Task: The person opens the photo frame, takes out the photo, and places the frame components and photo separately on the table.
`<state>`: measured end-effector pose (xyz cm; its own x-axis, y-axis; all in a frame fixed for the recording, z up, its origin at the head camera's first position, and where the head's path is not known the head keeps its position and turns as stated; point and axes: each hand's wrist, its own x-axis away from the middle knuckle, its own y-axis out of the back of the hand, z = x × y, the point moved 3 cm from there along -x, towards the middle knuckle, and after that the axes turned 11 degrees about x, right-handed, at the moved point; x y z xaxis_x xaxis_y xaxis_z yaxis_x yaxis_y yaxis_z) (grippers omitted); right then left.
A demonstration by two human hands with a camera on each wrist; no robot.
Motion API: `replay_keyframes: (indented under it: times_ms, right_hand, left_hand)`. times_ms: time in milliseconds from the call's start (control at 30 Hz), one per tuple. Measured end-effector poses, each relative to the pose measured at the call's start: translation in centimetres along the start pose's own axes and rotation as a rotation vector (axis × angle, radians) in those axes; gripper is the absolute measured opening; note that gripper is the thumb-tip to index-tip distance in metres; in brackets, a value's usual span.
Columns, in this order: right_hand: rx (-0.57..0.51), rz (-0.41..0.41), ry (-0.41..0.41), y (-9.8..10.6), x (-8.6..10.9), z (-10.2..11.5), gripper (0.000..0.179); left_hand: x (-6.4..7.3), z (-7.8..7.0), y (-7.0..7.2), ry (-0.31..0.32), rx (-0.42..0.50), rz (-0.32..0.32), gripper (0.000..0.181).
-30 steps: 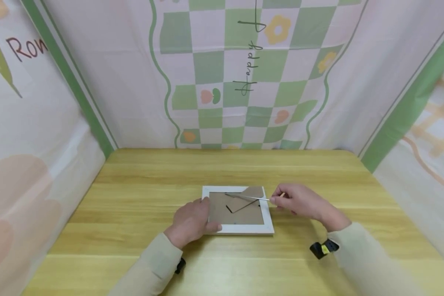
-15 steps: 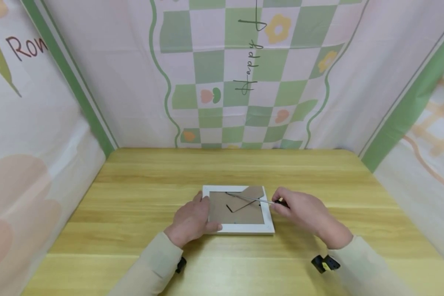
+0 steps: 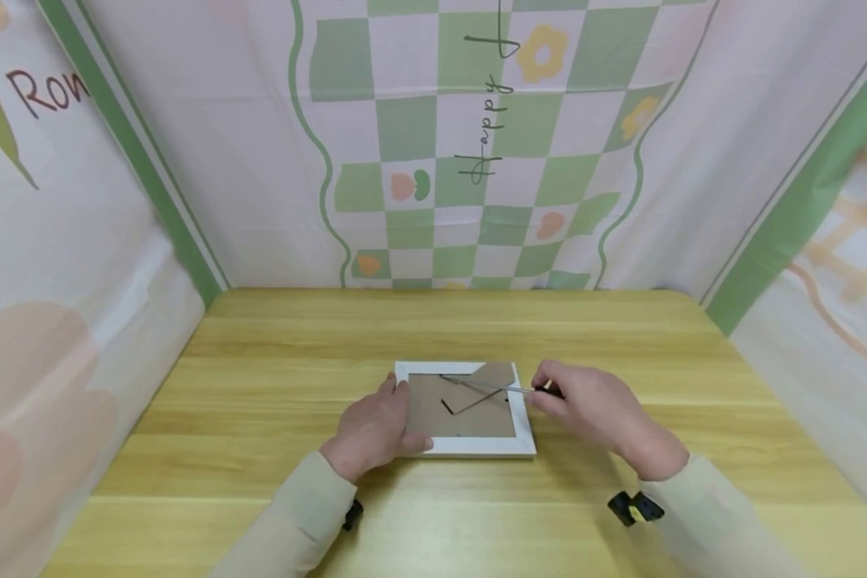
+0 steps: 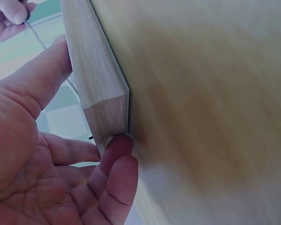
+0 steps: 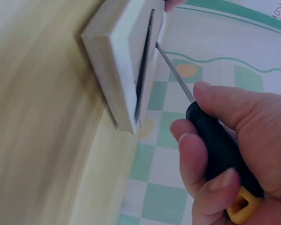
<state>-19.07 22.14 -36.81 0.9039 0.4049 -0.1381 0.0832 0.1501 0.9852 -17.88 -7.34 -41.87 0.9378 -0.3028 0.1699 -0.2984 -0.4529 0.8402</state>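
A white picture frame (image 3: 470,446) lies back side up on the table, its brown backing board (image 3: 433,425) showing. A corner of the board overlaps the frame's far right corner. My left hand (image 3: 372,429) grips the frame's left side; in the left wrist view its fingers (image 4: 119,183) curl at the frame's wooden edge (image 4: 96,61). My right hand (image 3: 600,413) holds a screwdriver by its black handle (image 5: 218,145) with a yellow end (image 5: 244,206). The screwdriver's metal shaft (image 5: 175,70) reaches over the backing, its tip near the frame's far inner edge.
A thin dark bent strip (image 3: 477,403) stands out on the backing board. The wooden table (image 3: 296,337) runs back to a checked fabric curtain (image 3: 455,241), with curtains on both sides. Black straps (image 3: 636,509) sit at the wrists.
My right hand has turned and shifted slightly on the screwdriver, bringing its black handle into view. The tip stays near the same spot; the left hand and frame hold nearly still.
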Motion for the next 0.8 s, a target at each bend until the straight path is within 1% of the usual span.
replay_keyframes:
  times_ms: [133, 233, 300, 433, 500, 667, 800]
  right_hand:
    - [0.009, 0.002, 0.012, 0.9, -0.6, -0.1, 0.012]
    - [-0.028, 0.050, 0.021, 1.3, -1.4, -0.5, 0.013]
    - [-0.083, 0.111, 0.010, 1.5, -2.1, -1.0, 0.015]
    - [-0.232, 0.240, -0.026, 1.7, -3.3, -2.0, 0.021]
    - [-0.293, 0.287, -0.032, 1.8, -3.8, -2.5, 0.024]
    - [-0.410, 0.376, -0.060, 1.5, -4.8, -3.6, 0.028]
    - [-0.450, 0.402, -0.092, 1.1, -4.9, -4.1, 0.030]
  left_hand:
    - [0.0, 0.0, 0.0, -0.003, 0.000, -0.004, 0.098]
    - [0.1, -0.1, 0.1, -0.009, -0.008, -0.010, 0.097]
    - [0.0, -0.2, 0.2, -0.008, -0.014, -0.008, 0.097]
    - [-0.1, -0.3, 0.2, 0.005, -0.031, 0.005, 0.096]
    - [-0.1, -0.4, 0.2, 0.009, -0.035, 0.012, 0.097]
    - [0.0, -0.4, 0.2, 0.011, -0.038, 0.014, 0.097]
    - [0.0, -0.3, 0.2, 0.017, -0.035, 0.012, 0.096]
